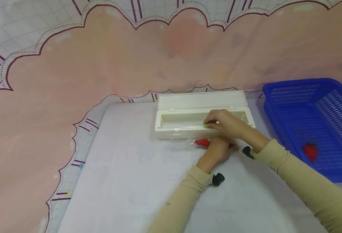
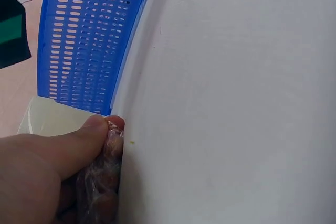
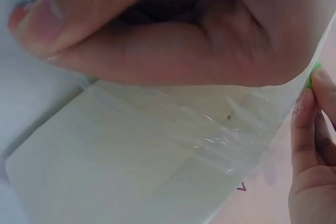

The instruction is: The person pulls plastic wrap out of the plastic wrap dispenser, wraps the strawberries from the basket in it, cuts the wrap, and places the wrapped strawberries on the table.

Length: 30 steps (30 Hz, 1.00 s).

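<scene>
I see a red strawberry (image 1: 202, 142) on the white table (image 1: 124, 181), just in front of the white wrap box (image 1: 188, 129). Clear wrap (image 1: 188, 139) runs from the box down over the berry. My left hand (image 1: 218, 150) has its fingers curled on the wrapped berry. My right hand (image 1: 226, 123) rests on the box's front edge, fingers bent on a small green slider (image 1: 204, 125). The box lid (image 1: 201, 99) stands open. On the right, a blue basket (image 1: 287, 129) holds another strawberry (image 1: 310, 152).
</scene>
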Each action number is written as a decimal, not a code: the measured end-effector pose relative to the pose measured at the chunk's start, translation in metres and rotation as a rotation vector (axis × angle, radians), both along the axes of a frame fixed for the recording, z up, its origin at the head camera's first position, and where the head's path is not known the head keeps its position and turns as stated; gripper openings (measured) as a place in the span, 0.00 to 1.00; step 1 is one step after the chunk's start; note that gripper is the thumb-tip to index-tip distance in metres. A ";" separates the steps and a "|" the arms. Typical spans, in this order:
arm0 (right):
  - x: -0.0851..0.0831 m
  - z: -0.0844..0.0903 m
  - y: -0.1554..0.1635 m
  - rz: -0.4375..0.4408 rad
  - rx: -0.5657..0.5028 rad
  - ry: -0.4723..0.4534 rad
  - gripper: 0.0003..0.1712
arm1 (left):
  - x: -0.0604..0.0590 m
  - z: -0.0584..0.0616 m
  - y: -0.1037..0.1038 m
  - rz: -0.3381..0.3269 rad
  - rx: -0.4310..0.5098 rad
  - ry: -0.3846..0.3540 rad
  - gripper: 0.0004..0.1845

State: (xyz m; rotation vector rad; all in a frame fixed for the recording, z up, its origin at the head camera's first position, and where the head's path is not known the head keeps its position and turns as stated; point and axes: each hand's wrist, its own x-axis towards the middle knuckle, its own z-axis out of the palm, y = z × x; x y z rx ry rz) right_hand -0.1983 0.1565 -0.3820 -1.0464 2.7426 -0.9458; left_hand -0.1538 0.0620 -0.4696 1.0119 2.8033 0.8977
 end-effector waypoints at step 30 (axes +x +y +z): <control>-0.008 0.004 -0.025 0.050 -0.024 -0.076 0.06 | 0.015 0.013 -0.008 -0.025 -0.128 0.154 0.05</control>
